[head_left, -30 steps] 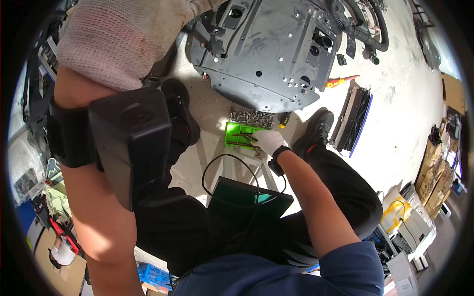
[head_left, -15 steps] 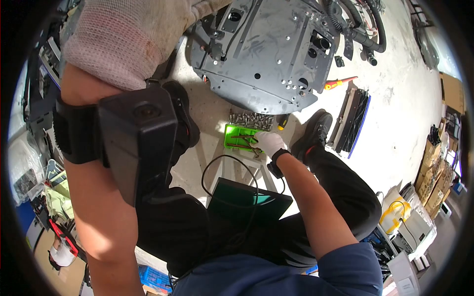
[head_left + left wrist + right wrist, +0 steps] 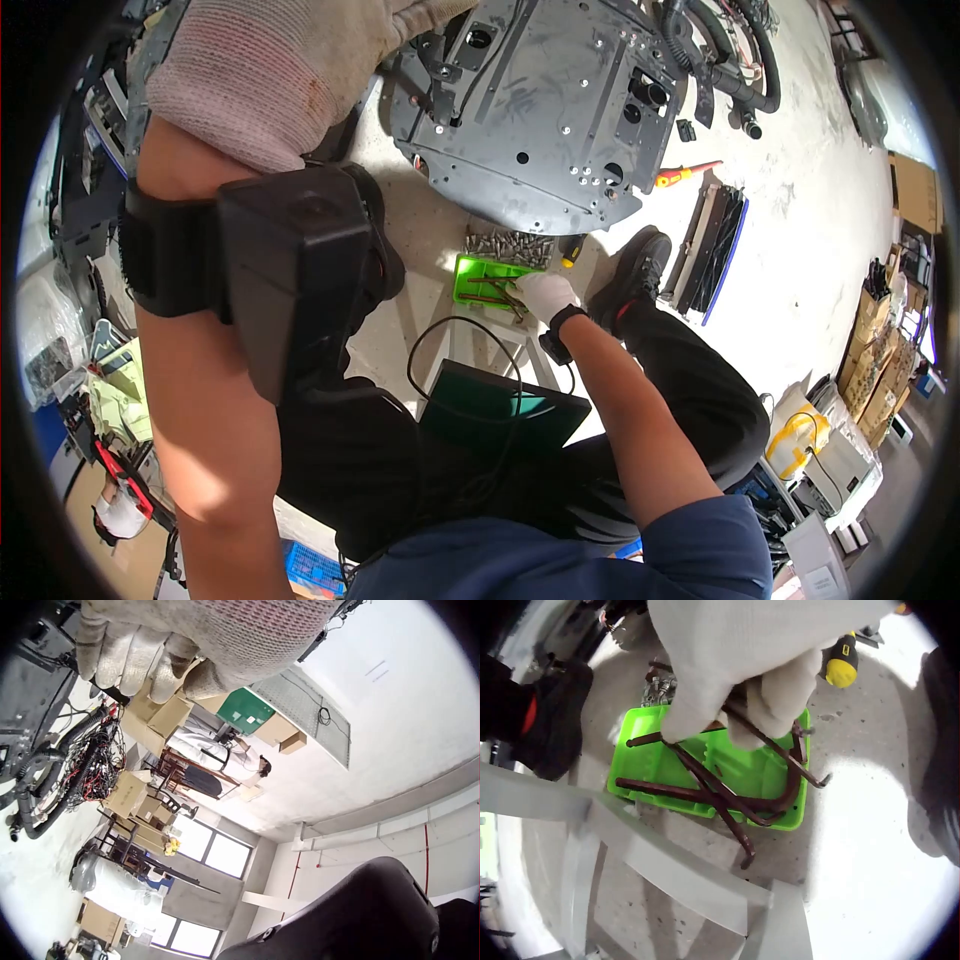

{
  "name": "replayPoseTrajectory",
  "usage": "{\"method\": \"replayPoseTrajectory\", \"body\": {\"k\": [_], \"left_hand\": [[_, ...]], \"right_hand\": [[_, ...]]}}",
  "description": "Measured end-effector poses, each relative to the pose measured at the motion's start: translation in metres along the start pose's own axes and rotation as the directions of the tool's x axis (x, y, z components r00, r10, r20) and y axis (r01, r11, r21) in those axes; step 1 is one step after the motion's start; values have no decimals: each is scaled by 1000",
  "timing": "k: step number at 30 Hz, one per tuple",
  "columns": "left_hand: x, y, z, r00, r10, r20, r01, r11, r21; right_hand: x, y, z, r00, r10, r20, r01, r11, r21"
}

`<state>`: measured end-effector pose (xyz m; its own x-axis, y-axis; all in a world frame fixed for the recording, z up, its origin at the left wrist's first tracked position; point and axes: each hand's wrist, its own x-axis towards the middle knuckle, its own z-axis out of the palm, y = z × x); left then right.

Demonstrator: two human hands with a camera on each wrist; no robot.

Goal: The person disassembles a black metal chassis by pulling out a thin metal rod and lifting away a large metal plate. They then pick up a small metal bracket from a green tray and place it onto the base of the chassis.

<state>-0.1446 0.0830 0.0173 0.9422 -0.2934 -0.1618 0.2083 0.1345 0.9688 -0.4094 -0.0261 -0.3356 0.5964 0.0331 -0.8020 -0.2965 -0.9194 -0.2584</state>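
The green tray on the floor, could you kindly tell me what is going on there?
A person in white gloves reaches the right hand into the green tray, pinching rusty bent rods. The left hand is up by the dark metal chassis. A pile of screws lies beside the tray.

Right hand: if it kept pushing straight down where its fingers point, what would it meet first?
The rusty bent rods, which its fingers seem to pinch already; just beneath, the green tray.

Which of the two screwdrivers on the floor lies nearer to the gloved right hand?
The yellow-and-black-handled screwdriver, beside the green plastic tray; the red-handled screwdriver lies farther off.
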Motion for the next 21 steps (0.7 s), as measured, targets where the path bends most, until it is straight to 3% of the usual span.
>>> {"method": "replayPoseTrajectory", "body": {"k": [2,4,8,11,13,17,18,19,20,21], "left_hand": [[-1,-2,-2,1000,6,2,-6,1000,-4],[-6,-6,-7,989,95,116,-100,994,36],[-3,-4,-12,986,74,152,-80,996,33],[11,-12,-35,975,50,217,-20,990,-142],[20,-15,-54,784,192,590,172,847,-504],[19,-8,-56,849,105,518,156,886,-436],[18,-9,-57,787,250,564,-183,968,-173],[15,-8,-57,684,344,644,-514,853,90],[13,-7,-54,686,347,639,-515,852,90],[10,-8,-50,806,315,502,-352,936,-23]], "right_hand": [[-3,-3,-6,1000,19,-14,-20,1000,-19],[-2,-2,-5,1000,13,-26,-14,1000,-18],[3,12,9,996,7,-91,-4,1000,31],[2,22,19,991,-16,-133,28,996,88],[1,27,21,990,-34,-134,44,996,73],[-7,30,21,982,-84,-170,99,992,79],[-8,30,20,982,-85,-169,99,992,73],[-11,28,17,991,-77,-112,88,991,96],[-12,26,14,996,-70,-55,76,990,119],[-13,25,13,996,-72,-54,78,990,115]]}}
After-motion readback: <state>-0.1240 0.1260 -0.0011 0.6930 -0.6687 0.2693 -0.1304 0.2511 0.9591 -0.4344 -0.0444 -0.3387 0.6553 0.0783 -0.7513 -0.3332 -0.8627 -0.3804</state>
